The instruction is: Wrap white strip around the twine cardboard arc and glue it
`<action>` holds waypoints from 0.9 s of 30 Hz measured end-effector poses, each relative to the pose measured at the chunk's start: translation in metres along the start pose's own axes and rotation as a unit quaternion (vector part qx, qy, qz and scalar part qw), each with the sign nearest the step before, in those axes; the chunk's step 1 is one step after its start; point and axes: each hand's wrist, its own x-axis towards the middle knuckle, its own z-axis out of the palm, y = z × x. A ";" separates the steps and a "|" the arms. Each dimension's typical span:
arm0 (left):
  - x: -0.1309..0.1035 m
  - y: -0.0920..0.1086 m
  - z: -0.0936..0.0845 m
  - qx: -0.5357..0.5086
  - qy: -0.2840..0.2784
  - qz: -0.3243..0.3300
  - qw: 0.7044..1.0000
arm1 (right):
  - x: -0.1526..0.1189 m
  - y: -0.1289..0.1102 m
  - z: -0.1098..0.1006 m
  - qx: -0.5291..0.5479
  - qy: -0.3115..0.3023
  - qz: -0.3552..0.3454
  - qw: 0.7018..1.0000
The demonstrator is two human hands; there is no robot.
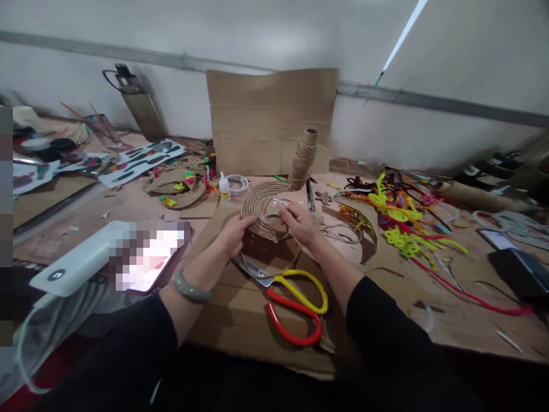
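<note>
Two hands share the head view, near the middle of the front edge of the tabletop (131, 209). The left hand (234, 233) pinches the near left rim of the coil (252, 201) between thumb and fingers, over the cardboard (240, 323). The right hand (301, 223) has its fingertips pressed together by the coil's inner curve; whether they pinch anything I cannot tell. Scissors (262, 279) lie below both hands, handles toward the front edge. The spool (303, 160) leans behind the coil, glue (224, 189) to its left, bright strands (398, 213) toward the right edge.
</note>
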 end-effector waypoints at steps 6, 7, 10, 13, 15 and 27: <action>-0.002 0.001 -0.002 0.030 -0.021 -0.013 0.999 | 0.000 0.004 0.020 0.088 -0.066 0.058 0.992; -0.002 0.000 -0.002 0.034 -0.032 -0.015 0.999 | 0.000 0.006 0.023 0.104 -0.067 0.069 0.990; -0.003 -0.002 -0.002 0.053 -0.057 -0.018 0.997 | 0.000 0.009 0.025 0.139 -0.050 0.093 0.985; -0.003 -0.003 -0.003 0.063 -0.066 -0.010 0.996 | 0.000 0.007 0.024 0.154 -0.031 0.108 0.982; -0.003 -0.004 -0.003 0.063 -0.066 -0.006 0.996 | -0.001 0.003 0.023 0.163 -0.025 0.114 0.980; -0.008 -0.003 0.001 0.061 -0.069 0.012 0.996 | -0.008 -0.017 0.029 0.270 -0.033 0.172 0.947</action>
